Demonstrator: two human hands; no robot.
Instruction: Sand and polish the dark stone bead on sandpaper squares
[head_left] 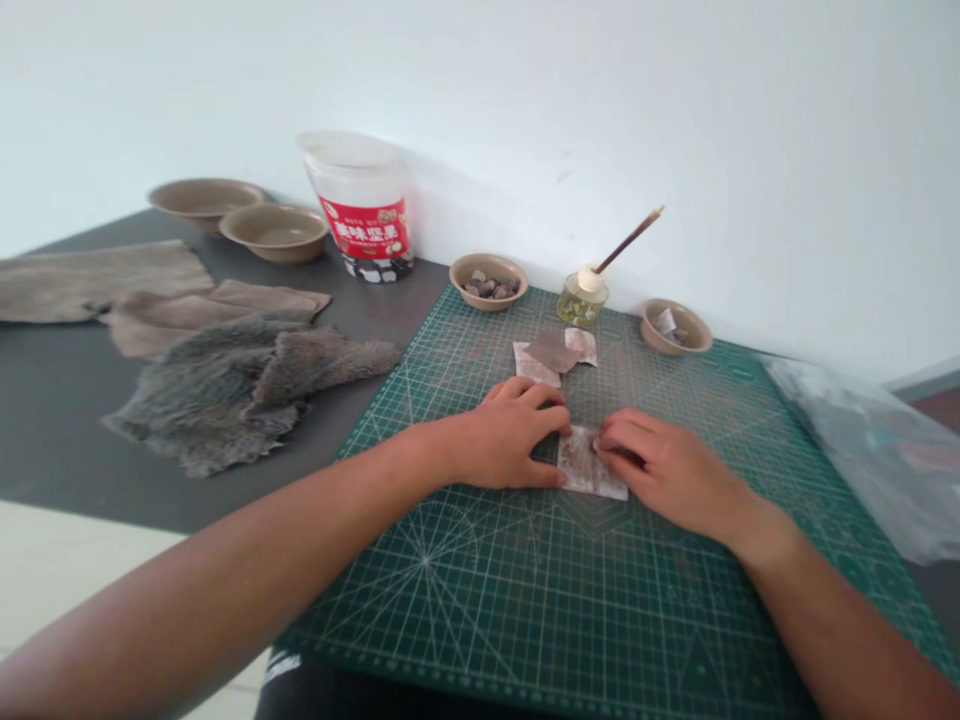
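Both hands work at the middle of a green cutting mat. My left hand and my right hand close from either side on a small whitish sheet with brown patches, their fingertips on its edges and top. Part of the sheet is hidden under my fingers. Just beyond them lies a brownish piece of hide over pale paper-like scraps, not touched by either hand.
Grey fur pelts and suede-like hides lie on the dark table to the left. Along the wall stand beige bowls, a red-labelled plastic tub, a bowl of stones and a small bottle with a stick. A plastic bag lies right.
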